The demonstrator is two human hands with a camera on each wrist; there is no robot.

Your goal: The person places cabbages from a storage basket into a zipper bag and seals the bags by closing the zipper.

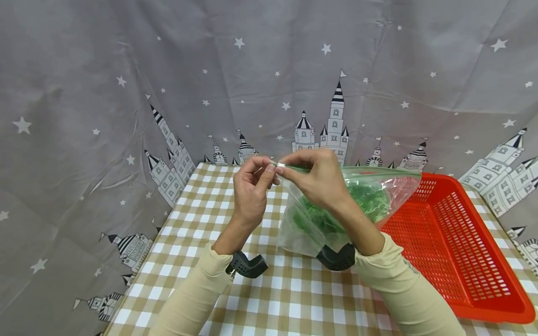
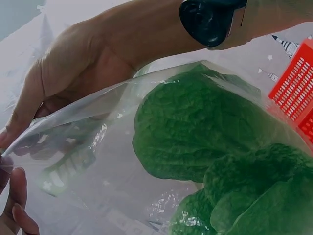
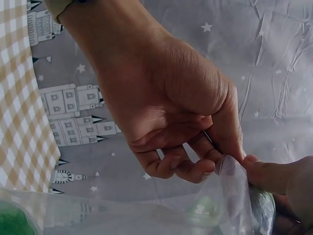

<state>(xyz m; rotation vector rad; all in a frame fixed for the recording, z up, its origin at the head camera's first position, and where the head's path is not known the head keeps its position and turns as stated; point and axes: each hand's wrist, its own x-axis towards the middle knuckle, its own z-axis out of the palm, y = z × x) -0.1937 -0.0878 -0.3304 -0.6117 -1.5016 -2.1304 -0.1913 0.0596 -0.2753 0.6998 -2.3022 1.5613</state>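
A clear zip-top bag (image 1: pixel 294 235) with a green closure strip hangs tilted over the table, leafy green vegetables (image 1: pixel 366 201) inside it. At the bag's upper left corner my left hand (image 1: pixel 251 189) pinches the edge between thumb and forefinger. Right beside it, my right hand (image 1: pixel 322 179) also pinches the green strip, fingertips nearly touching the left ones. Broad crinkled leaves (image 2: pixel 171 127) show through the plastic in the left wrist view. In the right wrist view, the left hand (image 3: pixel 171 103) grips the bag's corner opposite the right thumb (image 3: pixel 269 176).
A red plastic basket (image 1: pixel 483 224) with slotted walls stands on the right, partly behind the bag and the right arm. A brown-and-white checked cloth (image 1: pixel 201 210) covers the table. Behind it hangs a grey curtain (image 1: pixel 260 60) printed with castles and stars.
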